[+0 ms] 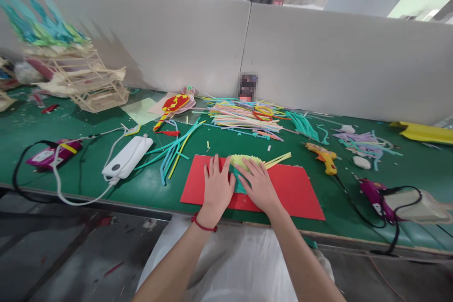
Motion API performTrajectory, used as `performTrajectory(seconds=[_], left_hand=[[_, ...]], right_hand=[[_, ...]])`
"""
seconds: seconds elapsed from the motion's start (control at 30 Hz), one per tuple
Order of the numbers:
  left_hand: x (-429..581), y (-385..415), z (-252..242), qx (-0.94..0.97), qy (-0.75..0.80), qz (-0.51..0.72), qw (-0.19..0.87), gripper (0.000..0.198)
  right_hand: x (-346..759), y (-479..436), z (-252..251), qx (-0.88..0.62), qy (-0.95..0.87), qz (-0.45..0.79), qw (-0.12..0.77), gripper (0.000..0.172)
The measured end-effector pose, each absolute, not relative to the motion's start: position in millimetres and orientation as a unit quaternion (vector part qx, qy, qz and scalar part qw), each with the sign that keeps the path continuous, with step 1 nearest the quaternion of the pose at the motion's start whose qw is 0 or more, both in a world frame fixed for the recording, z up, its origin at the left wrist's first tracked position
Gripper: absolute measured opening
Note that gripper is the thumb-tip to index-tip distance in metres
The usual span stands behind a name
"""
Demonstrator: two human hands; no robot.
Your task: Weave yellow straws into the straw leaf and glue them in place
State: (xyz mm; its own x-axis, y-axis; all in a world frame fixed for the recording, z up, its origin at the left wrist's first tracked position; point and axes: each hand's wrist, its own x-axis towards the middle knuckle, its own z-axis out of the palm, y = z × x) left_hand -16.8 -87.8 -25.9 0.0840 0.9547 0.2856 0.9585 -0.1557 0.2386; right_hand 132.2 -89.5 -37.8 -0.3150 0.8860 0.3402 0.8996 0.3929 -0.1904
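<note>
Just inside the near edge of the green table [152, 191] lies a red sheet [300, 188], and both hands rest on it, palms down. The left hand [216, 188] is flat with its fingers spread apart, its thumb side against a small fan of yellow and teal strips [246, 160]. The right hand [260, 186] lies open too, fingers splayed over the fan's teal lower part. Neither hand is closed around anything. The fan sits between the two hands at the sheet's far edge, a few yellow strips sticking out to the right. A red cord bracelet [203, 226] circles the left wrist.

To the left of the sheet a white power bank [127, 163] lies with its cable looping toward the near edge. To the right an orange glue gun [323, 155] lies on the table, and farther right a purple glue gun [375, 196]. Behind the sheet, toward the grey partition [177, 42], a loose heap of coloured strips [244, 118] spreads out, and a wooden-stick model [85, 85] stands in the far left corner.
</note>
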Motion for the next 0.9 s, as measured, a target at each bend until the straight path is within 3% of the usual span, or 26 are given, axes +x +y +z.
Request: performTrajectory(seconds=[0.9], left_hand=[[-14.6,-85.9,-25.9,-0.727,-0.670,-0.150,0.005,0.050]], right_hand=[[132.7,-89.4,-37.5,-0.546,-0.812,-0.016,0.206,0.039]])
